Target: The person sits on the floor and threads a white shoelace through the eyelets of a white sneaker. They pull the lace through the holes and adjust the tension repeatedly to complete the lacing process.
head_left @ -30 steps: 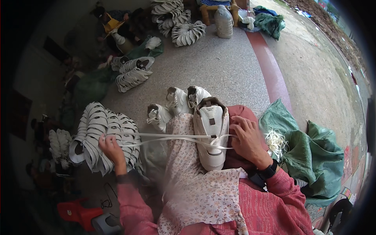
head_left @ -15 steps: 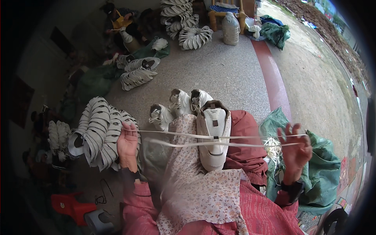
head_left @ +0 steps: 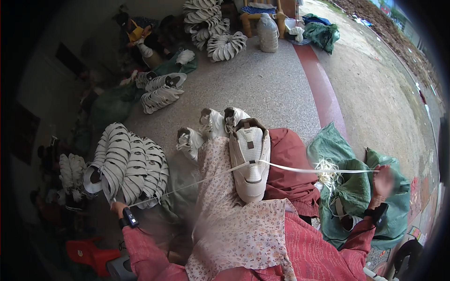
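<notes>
White lace point(head_left: 304, 169), soft and light, pulled taut through stiff shoe point(head_left: 250, 164) on lap; right hand point(head_left: 382, 180) and left hand point(head_left: 117, 207) each pinch an end.

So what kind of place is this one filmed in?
Probably an informal shoe-making spot on a concrete floor open to a yard. Stacks of white shoe uppers lie around, green sacks hold laces, and a white shoe sits on the person's lap.

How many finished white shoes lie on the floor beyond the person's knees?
3: two shoes side by side ahead of the shoe on the lap, one left of them. Others may be hidden.
</notes>
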Motion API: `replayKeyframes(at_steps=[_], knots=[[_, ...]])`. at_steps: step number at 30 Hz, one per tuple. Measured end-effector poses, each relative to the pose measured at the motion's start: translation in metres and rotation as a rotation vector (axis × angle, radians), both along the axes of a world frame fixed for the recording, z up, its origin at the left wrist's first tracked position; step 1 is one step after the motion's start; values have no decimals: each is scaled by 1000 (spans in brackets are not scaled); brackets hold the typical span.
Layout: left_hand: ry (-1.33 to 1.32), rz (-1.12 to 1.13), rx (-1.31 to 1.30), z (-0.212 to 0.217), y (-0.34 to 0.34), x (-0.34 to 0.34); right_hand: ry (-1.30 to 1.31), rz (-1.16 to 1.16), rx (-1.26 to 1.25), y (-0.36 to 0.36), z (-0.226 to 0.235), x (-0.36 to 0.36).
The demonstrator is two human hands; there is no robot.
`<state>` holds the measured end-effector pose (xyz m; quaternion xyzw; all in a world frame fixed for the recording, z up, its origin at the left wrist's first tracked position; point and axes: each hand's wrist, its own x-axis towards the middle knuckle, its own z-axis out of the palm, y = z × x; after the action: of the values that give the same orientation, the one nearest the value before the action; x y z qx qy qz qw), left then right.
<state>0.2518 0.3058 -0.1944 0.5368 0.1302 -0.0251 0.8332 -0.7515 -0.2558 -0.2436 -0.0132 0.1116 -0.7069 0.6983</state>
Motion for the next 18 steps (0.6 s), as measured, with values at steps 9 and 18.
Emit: replayKeyframes(at_steps=[9,18], knots=[[-34,256,616,8,-32,13,397,80,195,-26,-97,-24],[-455,-1223,238,89,-327,-295,1636,356,-471,39,74,349]])
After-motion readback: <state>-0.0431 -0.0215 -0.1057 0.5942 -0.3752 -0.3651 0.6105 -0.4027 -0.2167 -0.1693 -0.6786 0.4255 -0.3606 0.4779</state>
